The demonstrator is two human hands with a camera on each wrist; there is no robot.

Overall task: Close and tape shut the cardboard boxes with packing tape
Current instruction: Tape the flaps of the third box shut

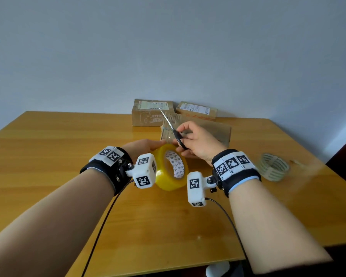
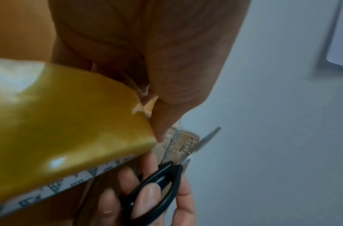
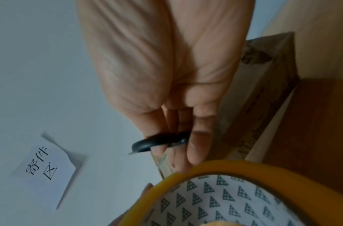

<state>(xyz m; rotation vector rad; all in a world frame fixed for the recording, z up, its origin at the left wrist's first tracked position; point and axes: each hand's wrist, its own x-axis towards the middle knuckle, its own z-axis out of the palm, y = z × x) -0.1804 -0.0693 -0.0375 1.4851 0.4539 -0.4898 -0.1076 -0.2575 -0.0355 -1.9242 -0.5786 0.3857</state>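
Note:
A yellow roll of packing tape [image 1: 171, 168] stands on edge above the wooden table [image 1: 48, 156]. My left hand [image 1: 143, 145] grips its top, thumb pressed on the tape surface [image 2: 70, 130]. A short clear strip runs from the roll toward the nearest cardboard box [image 1: 218, 130]. My right hand [image 1: 196, 140] holds black-handled scissors [image 1: 177, 136], fingers through the loops [image 2: 157, 191], blades pointing up and away over the strip. In the right wrist view the handle [image 3: 160, 142] shows above the roll's patterned core [image 3: 224, 198].
Two more cardboard boxes with shipping labels [image 1: 152, 112] [image 1: 196, 110] stand against the wall behind. A second, clear tape roll [image 1: 273, 166] lies at the table's right. A paper note [image 3: 44, 168] hangs on the wall. Wrist camera cables trail toward the front edge.

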